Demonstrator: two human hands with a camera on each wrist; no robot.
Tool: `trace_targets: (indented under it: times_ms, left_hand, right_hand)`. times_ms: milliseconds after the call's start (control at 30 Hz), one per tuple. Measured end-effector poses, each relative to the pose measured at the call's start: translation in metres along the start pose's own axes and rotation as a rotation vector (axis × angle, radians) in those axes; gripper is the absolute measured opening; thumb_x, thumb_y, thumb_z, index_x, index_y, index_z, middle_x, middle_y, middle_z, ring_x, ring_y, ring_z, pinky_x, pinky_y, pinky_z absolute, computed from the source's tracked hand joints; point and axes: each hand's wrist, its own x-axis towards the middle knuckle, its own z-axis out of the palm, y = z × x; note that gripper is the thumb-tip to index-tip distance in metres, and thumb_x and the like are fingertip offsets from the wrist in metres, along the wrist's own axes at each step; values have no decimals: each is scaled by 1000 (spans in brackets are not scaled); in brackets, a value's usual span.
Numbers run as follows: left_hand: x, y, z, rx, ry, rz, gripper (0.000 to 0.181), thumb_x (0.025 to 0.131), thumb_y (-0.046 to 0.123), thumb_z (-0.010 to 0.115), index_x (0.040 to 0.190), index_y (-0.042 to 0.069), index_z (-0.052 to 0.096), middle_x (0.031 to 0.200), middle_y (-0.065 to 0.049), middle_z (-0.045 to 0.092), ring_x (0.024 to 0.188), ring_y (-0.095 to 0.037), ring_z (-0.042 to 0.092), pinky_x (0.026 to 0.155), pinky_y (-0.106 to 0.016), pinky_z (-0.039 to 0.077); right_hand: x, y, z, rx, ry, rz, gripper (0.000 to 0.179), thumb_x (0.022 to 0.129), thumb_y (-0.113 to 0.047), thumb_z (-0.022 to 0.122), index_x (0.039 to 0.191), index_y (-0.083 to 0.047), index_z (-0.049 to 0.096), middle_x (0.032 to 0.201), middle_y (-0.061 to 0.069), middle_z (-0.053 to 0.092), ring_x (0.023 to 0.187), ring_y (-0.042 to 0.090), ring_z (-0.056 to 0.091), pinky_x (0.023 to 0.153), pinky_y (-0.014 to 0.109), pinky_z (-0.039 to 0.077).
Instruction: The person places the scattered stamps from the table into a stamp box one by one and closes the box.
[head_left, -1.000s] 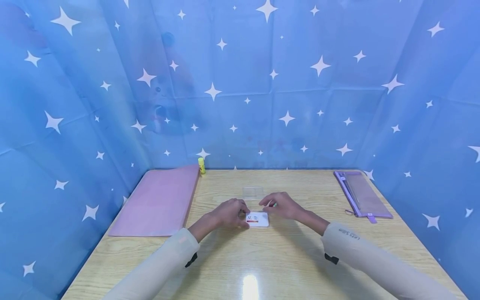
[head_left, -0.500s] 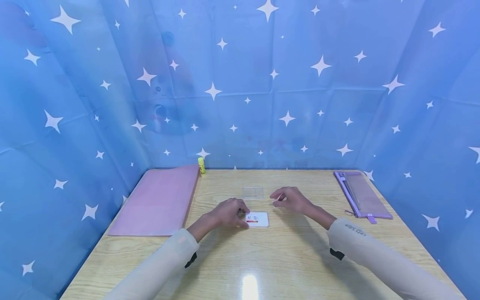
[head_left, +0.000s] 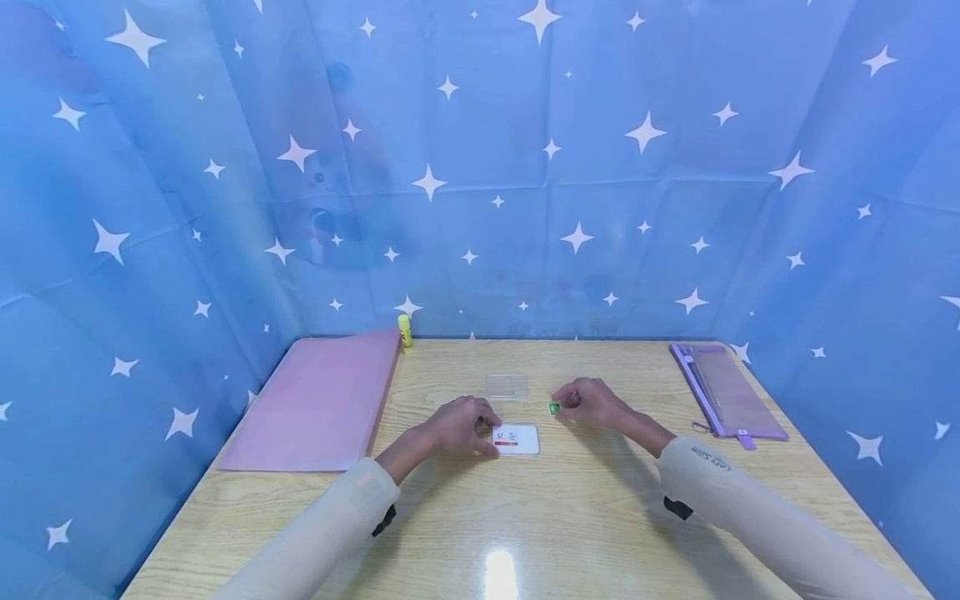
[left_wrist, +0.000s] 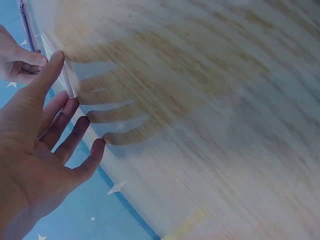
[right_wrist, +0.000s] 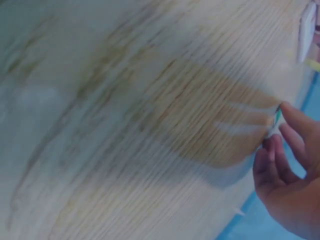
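Note:
A flat white case (head_left: 516, 438) with a small printed label and red stripe lies mid-table. My left hand (head_left: 457, 425) holds its left end between thumb and fingertips; the left wrist view shows the thumb (left_wrist: 54, 67) and fingers on the case's edge (left_wrist: 67, 80). Right of it and slightly farther back, my right hand (head_left: 591, 403) pinches a small green square piece with a pale edge (head_left: 554, 408) close over the table. From the right wrist, only a green sliver (right_wrist: 278, 116) of this piece shows between thumb and fingers.
Behind the case lies a clear plastic lid-like rectangle (head_left: 507, 385). A pink folder (head_left: 315, 404) covers the left side of the table, with a yellow glue stick (head_left: 405, 332) standing by its far corner. On the right is a purple zip pouch (head_left: 727, 390).
My right hand has drawn away from the case to the right and slightly back, and the green piece in its fingers now shows. My left hand stays on the case.

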Motion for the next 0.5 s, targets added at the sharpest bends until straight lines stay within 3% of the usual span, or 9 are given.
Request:
trace_targets:
  times_ms: [167, 500]
  left_hand:
    - [1, -1, 1, 4, -2, 2, 50, 81, 39, 91, 122, 13, 77, 119, 3, 71, 109, -16, 62, 94, -30, 50]
    - [1, 1, -1, -8, -9, -3, 49, 81, 38, 91, 121, 13, 77, 120, 2, 72, 110, -16, 62, 94, -31, 50]
  right_hand:
    - [-1, 2, 1, -4, -14, -45, 25, 91, -6, 78, 111, 9, 75, 69, 8, 61, 63, 9, 42, 75, 28, 44]
    - [-1, 0, 2, -33, -11, -89, 19, 92, -3, 77, 108, 6, 77, 66, 10, 60, 62, 10, 45, 82, 38, 53]
